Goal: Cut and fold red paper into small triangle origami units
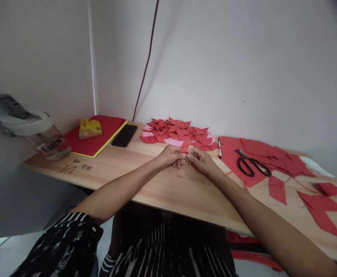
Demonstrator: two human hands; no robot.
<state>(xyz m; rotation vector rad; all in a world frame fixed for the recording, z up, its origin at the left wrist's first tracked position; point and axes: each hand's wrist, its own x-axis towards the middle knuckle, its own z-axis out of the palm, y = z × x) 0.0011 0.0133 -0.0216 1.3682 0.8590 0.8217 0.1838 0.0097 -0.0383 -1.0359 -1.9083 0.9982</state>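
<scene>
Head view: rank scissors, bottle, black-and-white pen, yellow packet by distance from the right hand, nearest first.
From the right hand:
1. Black-and-white pen: just to its right, by the red paper.
2. Scissors: farther right, black handles toward the person.
3. Yellow packet: left side, on the red sheet.
4. Bottle: far left, at the table's left end.

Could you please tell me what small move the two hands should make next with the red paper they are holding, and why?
I would probably pinch the small red paper gently to firm its shape: the left hand and right hand already have it between their fingertips, and the scissors lie apart on the table.
</scene>
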